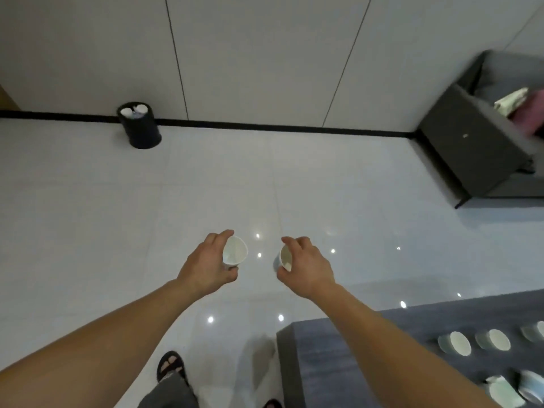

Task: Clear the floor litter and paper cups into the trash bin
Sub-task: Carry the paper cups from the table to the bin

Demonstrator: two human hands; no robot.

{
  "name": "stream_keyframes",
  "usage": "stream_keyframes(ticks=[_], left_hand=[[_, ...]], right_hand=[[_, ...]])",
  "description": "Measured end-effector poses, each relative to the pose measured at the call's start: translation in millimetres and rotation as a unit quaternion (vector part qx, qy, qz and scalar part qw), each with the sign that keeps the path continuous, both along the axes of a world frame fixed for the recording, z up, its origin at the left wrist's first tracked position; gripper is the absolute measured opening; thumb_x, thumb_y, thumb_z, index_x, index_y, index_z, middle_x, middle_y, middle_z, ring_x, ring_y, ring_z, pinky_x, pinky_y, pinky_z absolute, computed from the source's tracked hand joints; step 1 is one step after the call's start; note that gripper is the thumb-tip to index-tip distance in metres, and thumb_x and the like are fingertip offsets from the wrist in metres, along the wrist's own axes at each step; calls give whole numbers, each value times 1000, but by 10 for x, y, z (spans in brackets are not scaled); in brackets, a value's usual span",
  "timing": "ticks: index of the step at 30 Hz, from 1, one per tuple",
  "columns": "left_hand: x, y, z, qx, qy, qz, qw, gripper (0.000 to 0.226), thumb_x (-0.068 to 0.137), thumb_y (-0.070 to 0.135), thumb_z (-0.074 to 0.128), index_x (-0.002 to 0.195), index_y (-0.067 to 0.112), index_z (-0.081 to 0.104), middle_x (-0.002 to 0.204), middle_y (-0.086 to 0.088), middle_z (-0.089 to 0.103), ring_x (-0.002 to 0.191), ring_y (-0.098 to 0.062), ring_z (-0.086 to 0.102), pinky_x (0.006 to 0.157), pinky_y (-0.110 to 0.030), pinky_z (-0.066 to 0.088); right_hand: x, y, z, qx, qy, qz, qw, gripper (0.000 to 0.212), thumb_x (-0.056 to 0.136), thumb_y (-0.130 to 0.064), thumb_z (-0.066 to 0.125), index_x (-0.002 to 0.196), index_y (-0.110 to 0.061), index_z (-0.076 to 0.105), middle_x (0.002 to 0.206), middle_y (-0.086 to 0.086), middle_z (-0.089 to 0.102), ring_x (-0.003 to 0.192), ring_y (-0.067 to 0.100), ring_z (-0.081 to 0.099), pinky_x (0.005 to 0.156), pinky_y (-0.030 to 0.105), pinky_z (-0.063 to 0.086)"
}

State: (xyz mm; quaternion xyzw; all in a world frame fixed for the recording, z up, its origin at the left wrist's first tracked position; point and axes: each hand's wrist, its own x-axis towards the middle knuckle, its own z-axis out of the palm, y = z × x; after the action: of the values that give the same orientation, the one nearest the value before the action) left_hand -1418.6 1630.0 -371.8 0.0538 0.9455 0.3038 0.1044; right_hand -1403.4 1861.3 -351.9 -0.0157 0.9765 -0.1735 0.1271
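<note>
Both arms are stretched out in front of the person, and each hand holds a paper cup above the glossy white floor [88, 216]. The left hand [206, 269] wraps its curled fingers round a white cup [234, 251], forefinger over the far side and thumb tucked under the near side, with the open mouth tipped up towards the camera. The right hand [307, 267] grips a second cup [285, 257] the same way, fingers curled over the top and thumb beneath, its mouth turned towards the left hand. The two cups sit near each other but do not touch. The black trash bin [141, 129] stands well ahead and to the left, right against the black skirting [265, 125] at the foot of the pale wall [265, 54], with white cups [134, 111] already showing at its rim. More cups stand or lie on the grey table [353, 363] at lower right, among them a pale green one [454, 343] and its neighbour [493, 339]. A dark grey armchair [471, 136] in the far right corner holds something pink [532, 113]. A foot in a black sandal [170, 366] shows below. I cannot read any lettering on the cups or the bin; it is all too blurred.
</note>
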Motion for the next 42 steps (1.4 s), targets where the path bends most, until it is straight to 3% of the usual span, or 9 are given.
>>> stream_keyframes(ticks=[4, 15, 32, 42], left_hand=[[-235, -778, 152, 24, 14, 56, 998, 83, 75, 36, 72, 144, 31, 27, 134, 2, 40, 112, -21, 50, 84, -28, 44], [-1091, -2885, 484, -18, 50, 178, 983, 84, 75, 36, 72, 145, 30, 26, 137, 2, 38, 115, -22, 50, 88, -31, 46], [-3972, -3984, 603, -26, 40, 264, 964, 81, 77, 32, 72, 145, 29, 27, 140, 3, 35, 116, -22, 50, 93, -32, 47], [-5870, -4831, 259, -4, 26, 249, 968, 83, 77, 32, 75, 144, 28, 26, 140, 3, 34, 119, -21, 47, 96, -31, 47]], right_hand=[[-468, -816, 171, 19, 16, 53, 998, 70, 84, -42, 61, 146, -30, 31, 139, 1, 38, 117, 26, 48, 87, 38, 50], [-1707, -3095, 362, 8, 57, 189, 980, 71, 82, -42, 61, 146, -31, 32, 138, -1, 39, 116, 24, 49, 85, 36, 51], [-5043, -4238, 353, -12, 68, 264, 962, 73, 83, -44, 63, 147, -33, 28, 141, -2, 37, 121, 25, 47, 91, 37, 52], [-6929, -5132, 113, 9, 51, 256, 965, 73, 84, -46, 61, 147, -32, 28, 140, -2, 37, 120, 24, 47, 89, 35, 50]])
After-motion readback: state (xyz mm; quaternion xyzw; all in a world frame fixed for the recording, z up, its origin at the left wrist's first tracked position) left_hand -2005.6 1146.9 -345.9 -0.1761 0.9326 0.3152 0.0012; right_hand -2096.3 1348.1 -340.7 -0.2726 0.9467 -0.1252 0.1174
